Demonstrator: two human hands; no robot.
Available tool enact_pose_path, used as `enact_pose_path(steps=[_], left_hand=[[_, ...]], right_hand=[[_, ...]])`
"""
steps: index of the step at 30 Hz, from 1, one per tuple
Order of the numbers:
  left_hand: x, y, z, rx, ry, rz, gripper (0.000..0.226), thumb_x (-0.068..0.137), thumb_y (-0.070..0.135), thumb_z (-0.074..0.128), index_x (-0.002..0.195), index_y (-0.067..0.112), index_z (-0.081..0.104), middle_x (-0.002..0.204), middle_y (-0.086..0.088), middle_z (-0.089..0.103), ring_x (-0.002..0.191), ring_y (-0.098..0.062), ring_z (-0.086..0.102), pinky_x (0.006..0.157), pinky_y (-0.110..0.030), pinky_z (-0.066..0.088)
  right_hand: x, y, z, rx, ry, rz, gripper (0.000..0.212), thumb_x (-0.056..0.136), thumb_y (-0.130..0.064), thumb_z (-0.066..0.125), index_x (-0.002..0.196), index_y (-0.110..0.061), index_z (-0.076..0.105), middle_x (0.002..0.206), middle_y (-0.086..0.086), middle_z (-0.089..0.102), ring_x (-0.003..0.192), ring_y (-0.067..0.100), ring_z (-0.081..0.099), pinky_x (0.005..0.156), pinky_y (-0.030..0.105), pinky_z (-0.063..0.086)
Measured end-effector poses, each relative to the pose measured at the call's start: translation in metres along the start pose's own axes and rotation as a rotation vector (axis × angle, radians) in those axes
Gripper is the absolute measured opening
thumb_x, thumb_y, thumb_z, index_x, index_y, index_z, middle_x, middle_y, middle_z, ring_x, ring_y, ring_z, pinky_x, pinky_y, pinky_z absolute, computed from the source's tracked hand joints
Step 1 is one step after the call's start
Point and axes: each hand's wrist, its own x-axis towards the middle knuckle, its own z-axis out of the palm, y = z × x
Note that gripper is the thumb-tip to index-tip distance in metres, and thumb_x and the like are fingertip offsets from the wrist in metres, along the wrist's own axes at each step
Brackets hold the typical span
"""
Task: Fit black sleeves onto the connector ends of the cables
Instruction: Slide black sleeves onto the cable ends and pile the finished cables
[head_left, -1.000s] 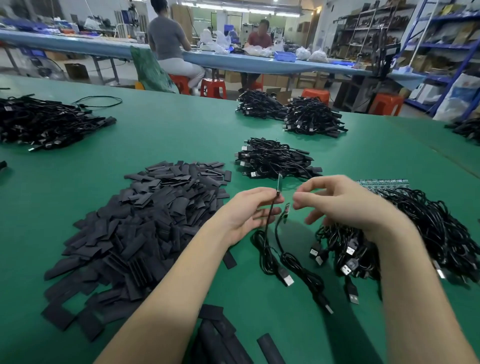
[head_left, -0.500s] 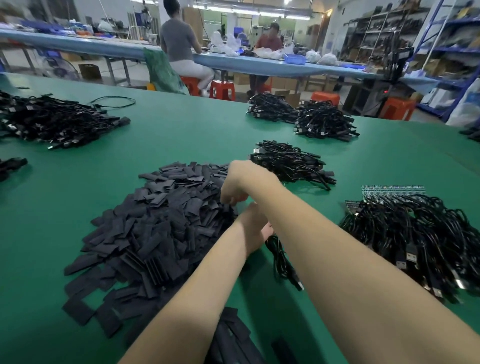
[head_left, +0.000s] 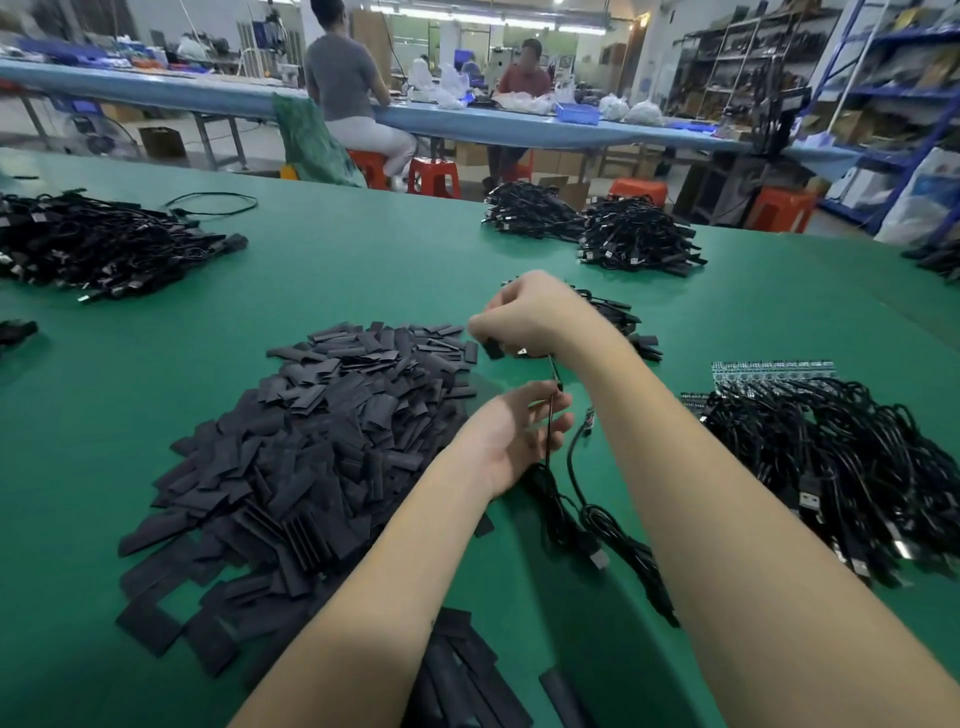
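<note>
A big heap of flat black sleeves (head_left: 322, 447) covers the green table (head_left: 363, 260) left of centre. My left hand (head_left: 514, 431) sits palm-up beside the heap and pinches a thin black cable (head_left: 549, 431) upright, its connector end pointing up. A second cable (head_left: 582, 467) hangs beside it. My right hand (head_left: 524, 312) is raised just above, fingers curled down, pinching one black sleeve (head_left: 492, 347) over the cable end. Both cables trail toward me across the table.
A tangled pile of black cables (head_left: 852, 467) lies to the right, with small circuit boards (head_left: 774, 368) behind it. More cable bundles (head_left: 634, 244) (head_left: 93, 244) sit far back and far left. Loose sleeves (head_left: 467, 670) lie near the front edge. People sit at a far bench.
My right hand has lifted off the sleeve heap with a sleeve and moved right, above the cable end. My left hand has come back into sight, holding the cable upright.
</note>
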Motion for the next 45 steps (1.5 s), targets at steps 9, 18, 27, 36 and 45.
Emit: enact_pose_path(steps=[9,18,27,36,45], left_hand=[[-0.001,0.005,-0.002,0.228,-0.044,0.066,0.012,0.098,0.019,0.061,0.089,0.013,0.061,0.070,0.005,0.066,0.050,-0.007,0.051,0.046,-0.019,0.043],[-0.004,0.009,0.003,0.612,-0.150,0.242,0.008,0.098,0.016,0.063,0.090,0.015,0.063,0.082,0.003,0.072,0.056,-0.007,0.052,0.051,-0.019,0.041],[-0.002,0.007,0.002,0.642,-0.267,0.298,0.012,0.098,0.009,0.062,0.088,0.013,0.056,0.078,-0.001,0.065,0.057,-0.012,0.043,0.052,-0.021,0.037],[-0.005,0.008,-0.001,0.735,-0.323,0.388,0.006,0.099,0.012,0.062,0.094,0.010,0.061,0.082,-0.008,0.060,0.062,-0.015,0.044,0.058,-0.020,0.041],[-0.009,0.010,0.001,0.782,-0.304,0.411,0.006,0.099,0.010,0.061,0.094,0.007,0.060,0.084,-0.014,0.057,0.057,-0.011,0.045,0.061,-0.020,0.042]], right_hand=[[-0.057,0.113,-0.014,1.097,0.304,0.051,0.010,0.091,-0.010,0.073,0.090,-0.013,0.063,0.088,0.009,0.075,0.059,0.007,0.059,0.058,0.018,0.049],[-0.064,0.136,0.004,1.390,0.306,-0.038,0.027,0.085,-0.016,0.076,0.111,-0.010,0.072,0.100,0.009,0.078,0.083,0.014,0.072,0.070,0.019,0.057],[-0.062,0.136,0.012,1.360,0.409,-0.151,0.012,0.091,-0.004,0.070,0.101,-0.009,0.073,0.090,0.007,0.079,0.079,0.011,0.072,0.075,0.020,0.057],[-0.061,0.137,0.017,1.363,0.417,-0.147,0.011,0.090,-0.005,0.072,0.099,-0.010,0.076,0.093,0.010,0.079,0.087,0.013,0.074,0.077,0.021,0.057],[-0.060,0.140,0.015,1.421,0.437,-0.148,0.014,0.088,-0.005,0.072,0.102,-0.004,0.073,0.090,0.008,0.078,0.082,0.013,0.073,0.075,0.020,0.057]])
